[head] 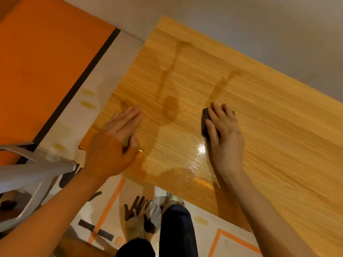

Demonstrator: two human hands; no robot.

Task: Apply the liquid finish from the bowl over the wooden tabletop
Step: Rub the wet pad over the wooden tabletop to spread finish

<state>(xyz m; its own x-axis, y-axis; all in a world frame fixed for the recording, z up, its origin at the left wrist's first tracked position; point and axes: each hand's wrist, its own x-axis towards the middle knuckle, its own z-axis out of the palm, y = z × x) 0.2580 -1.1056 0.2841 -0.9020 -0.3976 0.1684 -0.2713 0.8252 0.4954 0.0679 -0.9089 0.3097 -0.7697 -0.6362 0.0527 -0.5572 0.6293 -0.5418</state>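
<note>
1. Wooden tabletop (pixel 259 117) lies flat and low, running diagonally from lower centre to upper right, grain lines visible across it.
2. Liquid finish (pixel 169 108) sits on the wood as darker wet streaks: one long trail with a pooled blob near the middle, a second shorter trail (pixel 222 84) just right of it, a small patch near the left edge.
3. Glossy wet area (pixel 201 151) near the front edge, catching a bright light reflection.
4. Right hand (pixel 225 130) is palm down on the wood, fingers curled over a dark pad (pixel 205 123) and pressing it to the surface at the lower end of the shorter trail.
5. Left hand (pixel 115 141) lies flat on the tabletop near its left edge, fingers straight and close together, holding nothing; a small yellowish glint shows by the thumb, cannot tell what it is.
6. Both forearms bare, reaching in from the bottom.
7. Bowl not seen from here.
8. Under the board: pale protective sheeting (pixel 96 86) with orange tape strips (pixel 109 206) and dark hand-shaped prints (pixel 141 206).
9. Person's dark trouser leg (pixel 176 229) and light shoe (pixel 173 199) at the front edge.
10. Grey chair base (pixel 27 175) at left, touching nothing on the board.
11. Orange floor panel (pixel 46 62) upper left; grey wall (pixel 241 25) beyond the board.
</note>
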